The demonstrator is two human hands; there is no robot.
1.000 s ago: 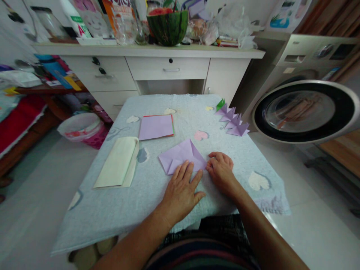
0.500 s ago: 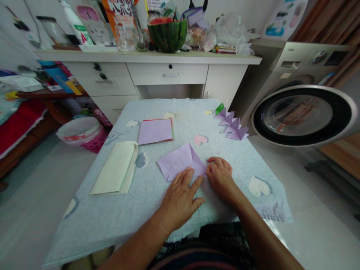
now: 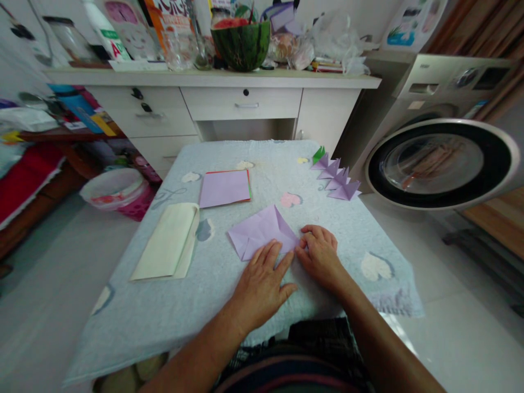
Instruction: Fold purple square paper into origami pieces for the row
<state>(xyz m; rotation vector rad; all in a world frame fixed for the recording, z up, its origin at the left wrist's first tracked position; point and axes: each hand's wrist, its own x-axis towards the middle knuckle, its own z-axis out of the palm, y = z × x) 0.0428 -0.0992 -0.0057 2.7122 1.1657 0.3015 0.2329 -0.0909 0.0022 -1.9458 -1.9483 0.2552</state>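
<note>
On the near middle of the tablecloth, just right of center, lies a folded purple paper; the left hand rests flat on its near edge, fingers spread, seemingly to pin it, while the right hand curls at its right corner – whether pinching or only touching, I cannot tell. To the left, a paper stack and a pale folded sheet – and far right, a row of pointed paper pieces – likely sit apart to leave working room.
</note>
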